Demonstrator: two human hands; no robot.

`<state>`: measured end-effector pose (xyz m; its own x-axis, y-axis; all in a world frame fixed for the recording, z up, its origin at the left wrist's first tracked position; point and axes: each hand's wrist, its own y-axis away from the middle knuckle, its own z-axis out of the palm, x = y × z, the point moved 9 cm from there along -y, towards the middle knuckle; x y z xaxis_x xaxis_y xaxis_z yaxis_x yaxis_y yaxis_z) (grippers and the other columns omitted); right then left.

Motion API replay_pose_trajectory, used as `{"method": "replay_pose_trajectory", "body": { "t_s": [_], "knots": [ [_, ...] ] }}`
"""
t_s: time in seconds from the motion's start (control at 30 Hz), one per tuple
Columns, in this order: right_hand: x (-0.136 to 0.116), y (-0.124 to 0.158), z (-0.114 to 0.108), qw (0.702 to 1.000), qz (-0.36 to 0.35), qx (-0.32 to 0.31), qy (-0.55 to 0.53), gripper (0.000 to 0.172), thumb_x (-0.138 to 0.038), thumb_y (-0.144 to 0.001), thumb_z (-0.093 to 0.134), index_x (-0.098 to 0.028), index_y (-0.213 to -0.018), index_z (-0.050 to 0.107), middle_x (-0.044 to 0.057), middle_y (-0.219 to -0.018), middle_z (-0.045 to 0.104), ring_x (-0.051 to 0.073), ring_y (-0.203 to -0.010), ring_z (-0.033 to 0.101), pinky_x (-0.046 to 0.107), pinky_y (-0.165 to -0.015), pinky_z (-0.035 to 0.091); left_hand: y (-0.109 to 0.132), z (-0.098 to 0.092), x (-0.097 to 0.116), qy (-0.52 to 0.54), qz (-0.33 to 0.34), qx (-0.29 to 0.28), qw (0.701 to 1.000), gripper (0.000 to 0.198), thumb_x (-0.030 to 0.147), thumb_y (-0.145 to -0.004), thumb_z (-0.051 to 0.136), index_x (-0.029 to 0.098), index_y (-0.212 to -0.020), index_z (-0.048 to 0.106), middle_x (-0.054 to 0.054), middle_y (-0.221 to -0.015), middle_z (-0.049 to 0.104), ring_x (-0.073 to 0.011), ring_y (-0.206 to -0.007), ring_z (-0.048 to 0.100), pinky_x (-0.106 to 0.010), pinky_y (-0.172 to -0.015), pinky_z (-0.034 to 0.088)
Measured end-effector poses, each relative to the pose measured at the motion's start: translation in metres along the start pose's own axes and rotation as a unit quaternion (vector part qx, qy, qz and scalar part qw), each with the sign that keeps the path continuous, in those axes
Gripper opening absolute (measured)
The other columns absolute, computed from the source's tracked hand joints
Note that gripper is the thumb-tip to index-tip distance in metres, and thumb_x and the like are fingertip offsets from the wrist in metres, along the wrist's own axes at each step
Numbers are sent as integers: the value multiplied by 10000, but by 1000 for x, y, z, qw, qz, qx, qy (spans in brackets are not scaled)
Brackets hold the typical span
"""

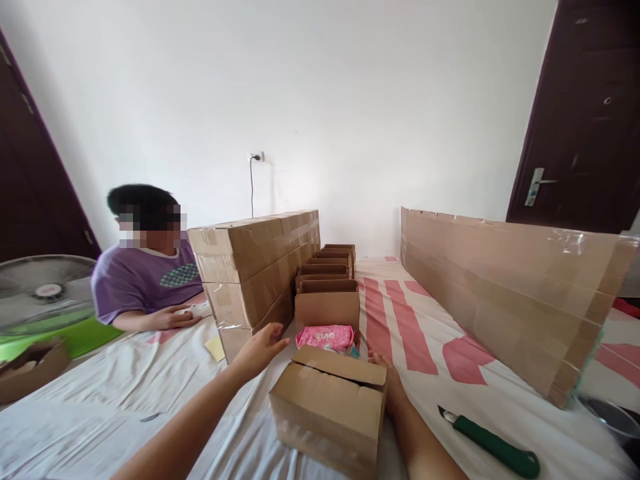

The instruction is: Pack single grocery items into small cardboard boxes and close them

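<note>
A small cardboard box [325,407] stands on the cloth in front of me, its top flaps folded down with a narrow dark gap between them. My right hand [387,373] rests along the box's right far side, partly hidden by it, its visible fingers stretched out. To the left of the box, my left hand [263,350] hovers with fingers apart and nothing in it. Just behind the box lies a pink soft packet [326,337] with white lettering. Beyond it, several open cardboard boxes [327,303] form a row running away from me.
Stacked taped cartons [265,267] make a wall on the left. A long cardboard panel [500,287] stands on the right. A green-handled utility knife [493,443], blade out, lies at front right. Another person [145,280] sits at left, near a fan [47,291].
</note>
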<state>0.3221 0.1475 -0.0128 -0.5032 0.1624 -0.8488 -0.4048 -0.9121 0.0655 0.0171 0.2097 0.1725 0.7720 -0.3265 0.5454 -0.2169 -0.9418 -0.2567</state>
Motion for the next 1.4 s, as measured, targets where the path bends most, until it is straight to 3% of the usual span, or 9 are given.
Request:
{"method": "replay_pose_trajectory", "body": {
  "t_s": [0.2,0.3,0.43,0.57,0.8,0.9,0.97,1.13,1.4],
  "knots": [
    [7,-4,4,999,22,-18,-40,485,-536,-520,823,-191,-780,603,-60,-545,543,120,-466,503,245,-492,398,-55,20,75,-185,158,-1,970,731,190,-756,629,200,-1438,366,-108,-1567,321,-296,-1470,181,-511,-1177,147],
    [8,-4,4,998,21,-24,-45,486,-534,-513,828,-196,-779,601,-65,-550,546,112,-468,493,235,-496,389,-77,42,94,-251,183,-25,950,672,207,-809,658,186,-1425,393,-149,-1501,415,-327,-1425,286,-574,-1157,162],
    [6,-3,4,998,14,-32,-43,483,-538,-529,821,-192,-781,598,-59,-560,563,109,-461,486,233,-487,374,-98,55,97,-310,180,-61,931,373,340,-913,590,171,-1244,555,-93,-1261,599,-254,-1122,595,-519,-981,461],
    [6,-2,6,998,15,-47,-39,467,-522,-540,825,-190,-782,602,-61,-565,566,106,-472,489,225,-490,365,-106,42,88,-347,182,-87,916,292,329,-918,588,159,-1155,597,-77,-1167,636,-211,-1004,638,-435,-871,539],
    [11,-4,8,997,16,-53,-45,460,-495,-551,837,-188,-789,590,-76,-538,550,99,-459,474,225,-492,354,-90,19,78,-358,176,-32,916,348,180,-950,485,151,-1294,523,-146,-1236,609,-282,-1156,572,-538,-1011,404],
    [15,-8,8,997,20,-58,-44,411,-459,-599,827,-185,-787,585,-83,-539,544,95,-460,483,223,-494,367,-70,31,88,-328,219,-22,919,509,59,-931,366,192,-1420,414,-173,-1452,448,-310,-1376,362,-529,-1127,228],
    [19,-12,7,997,26,-62,-42,314,-420,-724,764,-174,-799,584,-90,-550,527,82,-457,478,213,-488,378,-58,47,91,-303,252,-60,917,475,101,-936,393,263,-1374,481,-98,-1450,478,-257,-1382,361,-429,-1144,237],
    [27,-18,4,996,35,-72,-38,172,-302,-930,588,-143,-864,593,-80,-618,525,58,-469,477,191,-468,410,-54,72,52,-276,172,-157,933,180,314,-886,599,209,-1002,689,-65,-1014,707,-218,-1000,643,-370,-922,477],
    [28,-17,3,995,36,-82,-45,124,-255,-921,605,-140,-874,594,-76,-639,547,59,-488,508,187,-475,433,-66,87,-17,-211,-42,-153,965,309,355,-920,581,157,-1157,592,-76,-1143,640,-204,-968,647,-409,-827,553]
  ]
}}
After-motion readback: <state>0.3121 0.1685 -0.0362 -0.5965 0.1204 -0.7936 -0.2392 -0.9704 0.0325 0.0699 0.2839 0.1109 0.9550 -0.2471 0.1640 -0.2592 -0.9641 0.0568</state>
